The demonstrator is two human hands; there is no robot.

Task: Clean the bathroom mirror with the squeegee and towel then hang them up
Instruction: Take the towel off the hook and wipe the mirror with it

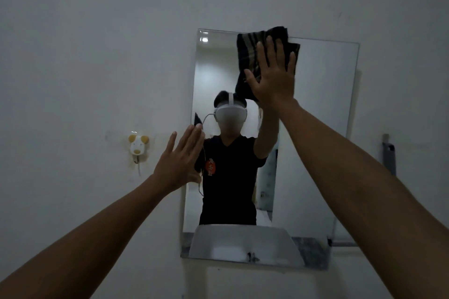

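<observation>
A frameless rectangular mirror [323, 109] hangs on the white wall. My right hand [272, 75] presses a dark striped towel [250, 51] flat against the mirror's top edge, fingers spread over the cloth. My left hand [179, 160] is open, palm forward, at the mirror's left edge about halfway up, fingers apart and holding nothing. The mirror reflects a person in a black shirt with a white headset. No squeegee is visible.
A small white and yellow animal-shaped wall hook [138, 145] sits left of the mirror. A grey fixture [388, 155] is mounted on the wall to the right. The mirror's lower part reflects a white sink [243, 243].
</observation>
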